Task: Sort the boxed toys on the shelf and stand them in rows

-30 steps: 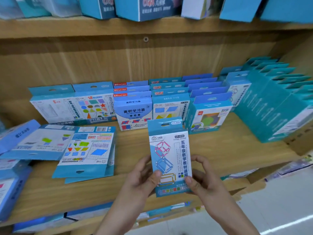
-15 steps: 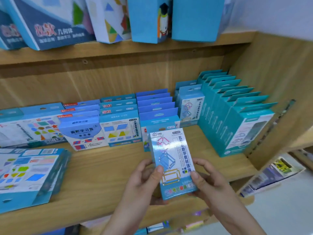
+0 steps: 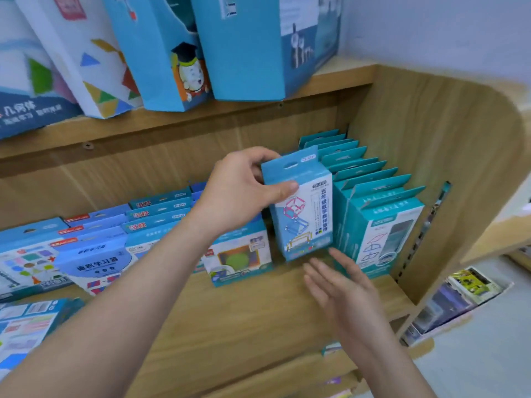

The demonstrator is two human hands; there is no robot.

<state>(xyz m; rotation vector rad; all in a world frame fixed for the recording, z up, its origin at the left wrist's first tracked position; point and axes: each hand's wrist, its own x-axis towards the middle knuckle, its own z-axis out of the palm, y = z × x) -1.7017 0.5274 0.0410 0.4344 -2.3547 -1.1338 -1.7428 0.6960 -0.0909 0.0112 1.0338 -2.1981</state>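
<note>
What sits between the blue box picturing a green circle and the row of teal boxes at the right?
The head view shows a blue-and-white box printed with pink and blue cube frames there, its top gripped by the left hand.

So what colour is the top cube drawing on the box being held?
Pink, on the box, clearest in the head view.

Two bare forearms (image 3: 129,305), bare left hand (image 3: 241,193), bare right hand (image 3: 342,285), short plain nail on the left thumb
</note>
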